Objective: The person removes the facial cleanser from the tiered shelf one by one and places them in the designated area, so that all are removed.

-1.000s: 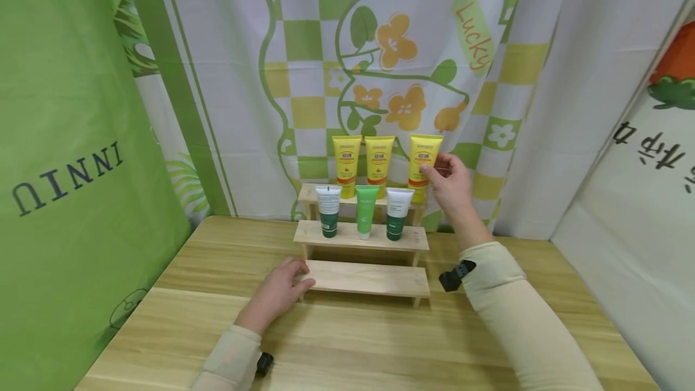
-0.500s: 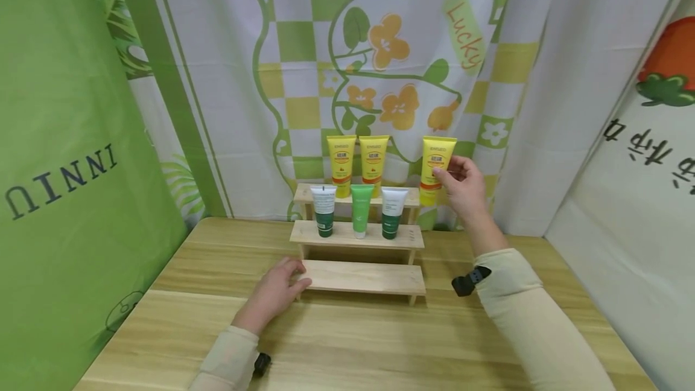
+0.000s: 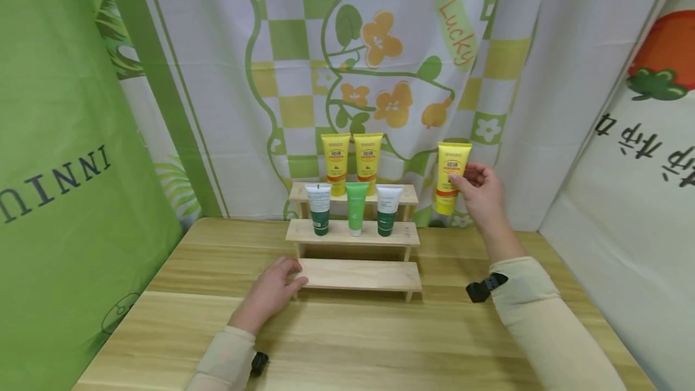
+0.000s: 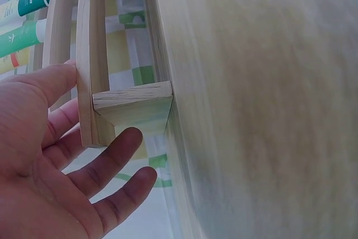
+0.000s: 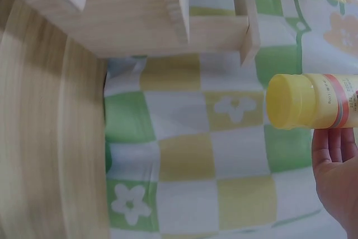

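1. Green and white printed fabric (image 3: pixel 70 107) hangs beyond both hands, and below them we see a pale wood-grain table (image 3: pixel 353 343).
2. Unclenched, the left hand (image 3: pixel 271 288) touches the near end of a pale wooden three-step rack (image 3: pixel 358 273) with loosely bent fingers.
3. Farther off and to that hand's right, we count two white-and-dark-green tubes (image 3: pixel 318 209) flanking a bright green tube (image 3: pixel 356 207), with two yellow tubes (image 3: pixel 335 165) behind.
4. Right of the rack, the right hand (image 3: pixel 485 195) pinches a yellow plastic squeeze tube (image 3: pixel 453 177), cap downward, clear of the steps.
5. We judge this tube light, soft-walled, smooth enough to slip, hardly fragile; we'd hold it mid-body or by its stiffer yellow screw cap (image 5: pixel 285 102).
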{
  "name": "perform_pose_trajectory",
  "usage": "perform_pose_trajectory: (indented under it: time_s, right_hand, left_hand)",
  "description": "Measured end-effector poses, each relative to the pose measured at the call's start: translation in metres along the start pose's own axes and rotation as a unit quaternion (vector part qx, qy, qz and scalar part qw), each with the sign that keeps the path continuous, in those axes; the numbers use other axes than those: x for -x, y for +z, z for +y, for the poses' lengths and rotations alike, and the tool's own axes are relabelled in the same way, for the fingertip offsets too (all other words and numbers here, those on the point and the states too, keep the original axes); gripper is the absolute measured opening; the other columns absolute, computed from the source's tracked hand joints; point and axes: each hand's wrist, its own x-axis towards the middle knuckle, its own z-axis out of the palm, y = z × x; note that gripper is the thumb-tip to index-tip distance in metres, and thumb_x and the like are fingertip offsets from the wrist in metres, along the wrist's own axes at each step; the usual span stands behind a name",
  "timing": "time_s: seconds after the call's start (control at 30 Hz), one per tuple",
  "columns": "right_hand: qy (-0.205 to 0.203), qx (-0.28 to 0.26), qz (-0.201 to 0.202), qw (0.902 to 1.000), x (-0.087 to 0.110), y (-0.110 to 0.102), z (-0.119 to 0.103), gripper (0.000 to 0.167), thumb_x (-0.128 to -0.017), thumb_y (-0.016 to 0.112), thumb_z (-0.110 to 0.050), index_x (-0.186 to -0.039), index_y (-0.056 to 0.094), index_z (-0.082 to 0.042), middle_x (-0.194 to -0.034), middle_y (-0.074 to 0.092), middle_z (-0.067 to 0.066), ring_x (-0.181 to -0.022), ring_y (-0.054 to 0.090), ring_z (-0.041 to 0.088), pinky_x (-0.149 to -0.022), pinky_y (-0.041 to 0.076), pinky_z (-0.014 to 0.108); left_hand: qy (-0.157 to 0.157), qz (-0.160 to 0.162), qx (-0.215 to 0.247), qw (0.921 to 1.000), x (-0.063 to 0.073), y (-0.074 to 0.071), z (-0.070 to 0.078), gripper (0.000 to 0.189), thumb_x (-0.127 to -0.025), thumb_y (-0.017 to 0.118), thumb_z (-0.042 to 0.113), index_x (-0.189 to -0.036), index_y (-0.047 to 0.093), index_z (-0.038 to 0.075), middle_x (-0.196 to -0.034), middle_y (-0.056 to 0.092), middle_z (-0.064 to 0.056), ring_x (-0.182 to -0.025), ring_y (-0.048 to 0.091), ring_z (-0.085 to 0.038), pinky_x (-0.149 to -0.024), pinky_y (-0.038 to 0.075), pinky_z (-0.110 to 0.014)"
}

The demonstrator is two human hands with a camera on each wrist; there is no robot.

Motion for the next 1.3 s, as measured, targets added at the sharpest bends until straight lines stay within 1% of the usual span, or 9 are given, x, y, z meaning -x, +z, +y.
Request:
perform_pose_trajectory:
  time_s: [0.27,0.4,0.5,0.63,0.73,0.83,0.97,1.07,1.3]
  right_hand:
    - [0.023,0.026,0.02,0.9992,-0.001,-0.03,0.017,0.032,-0.088,0.076,-0.022,-0.111,0.056,-0.015,-0.095,0.06,-0.008,-0.089,0.055,0.006,-0.071,0.047,0.015]
    - [0.025,0.006,0.036,0.999,-0.001,-0.044,0.021,0.03,-0.086,0.078,-0.018,-0.108,0.057,-0.015,-0.093,0.061,-0.008,-0.087,0.056,0.006,-0.068,0.048,0.013]
    - [0.031,-0.024,0.044,0.9982,0.001,-0.055,0.023,0.028,-0.085,0.078,-0.013,-0.104,0.058,-0.015,-0.092,0.061,-0.006,-0.085,0.057,0.007,-0.067,0.048,0.012]
    - [0.041,-0.043,0.043,0.9973,0.004,-0.067,0.027,0.027,-0.085,0.078,-0.012,-0.103,0.058,-0.016,-0.091,0.061,-0.005,-0.084,0.057,0.007,-0.066,0.05,0.013]
    - [0.045,-0.04,0.04,0.9974,0.006,-0.075,0.032,0.028,-0.086,0.078,-0.013,-0.104,0.057,-0.015,-0.091,0.06,-0.005,-0.083,0.057,0.007,-0.065,0.05,0.013]
    - [0.053,-0.018,0.034,0.9978,0.009,-0.083,0.036,0.027,-0.087,0.077,-0.016,-0.106,0.058,-0.016,-0.091,0.06,-0.005,-0.082,0.057,0.007,-0.065,0.05,0.014]
    - [0.068,0.051,0.021,0.9962,0.013,-0.095,0.041,0.027,-0.09,0.074,-0.026,-0.11,0.057,-0.021,-0.094,0.058,-0.008,-0.084,0.056,0.005,-0.067,0.05,0.014]
    - [0.074,0.086,0.006,0.9935,0.014,-0.106,0.046,0.029,-0.091,0.072,-0.032,-0.113,0.056,-0.022,-0.097,0.057,-0.009,-0.085,0.057,0.003,-0.068,0.051,0.014]
    - [0.095,0.092,-0.007,0.9912,0.017,-0.127,0.056,0.028,-0.091,0.072,-0.03,-0.111,0.055,-0.022,-0.094,0.059,-0.014,-0.08,0.06,0.001,-0.067,0.053,0.017]
  left_hand:
    - [-0.004,0.0,-0.003,1.0,-0.001,0.0,0.0,0.023,-0.093,0.069,0.033,-0.106,0.065,0.014,-0.106,0.058,0.002,-0.096,0.06,-0.02,-0.086,0.05,-0.041]
    - [-0.009,0.001,-0.001,1.0,0.0,0.0,0.0,0.024,-0.093,0.069,0.032,-0.107,0.065,0.013,-0.107,0.059,0.001,-0.096,0.06,-0.021,-0.086,0.049,-0.043]
    - [-0.007,0.001,-0.004,1.0,0.0,0.0,0.0,0.025,-0.093,0.069,0.033,-0.107,0.065,0.013,-0.108,0.059,0.001,-0.096,0.06,-0.021,-0.087,0.05,-0.043]
    - [-0.007,-0.002,-0.004,1.0,0.0,0.0,0.0,0.026,-0.093,0.069,0.034,-0.108,0.065,0.013,-0.109,0.059,0.001,-0.096,0.061,-0.021,-0.087,0.05,-0.042]
    - [-0.007,-0.002,-0.002,1.0,0.0,-0.001,0.001,0.026,-0.093,0.07,0.033,-0.107,0.065,0.013,-0.109,0.059,0.001,-0.095,0.061,-0.021,-0.087,0.05,-0.042]
    - [-0.003,0.001,-0.003,1.0,0.0,0.0,-0.001,0.025,-0.092,0.07,0.033,-0.107,0.065,0.013,-0.108,0.059,0.001,-0.094,0.061,-0.02,-0.085,0.05,-0.042]
    - [0.001,0.002,-0.007,1.0,-0.001,0.001,-0.002,0.025,-0.092,0.071,0.033,-0.106,0.065,0.013,-0.105,0.059,0.002,-0.091,0.06,-0.018,-0.084,0.051,-0.041]
    - [0.0,0.002,-0.009,1.0,-0.002,0.001,-0.002,0.025,-0.092,0.071,0.033,-0.106,0.065,0.013,-0.104,0.059,0.002,-0.09,0.061,-0.018,-0.084,0.051,-0.041]
    - [-0.002,0.0,-0.006,1.0,-0.001,-0.001,0.0,0.026,-0.092,0.07,0.033,-0.107,0.065,0.012,-0.105,0.059,0.001,-0.094,0.061,-0.02,-0.087,0.05,-0.041]
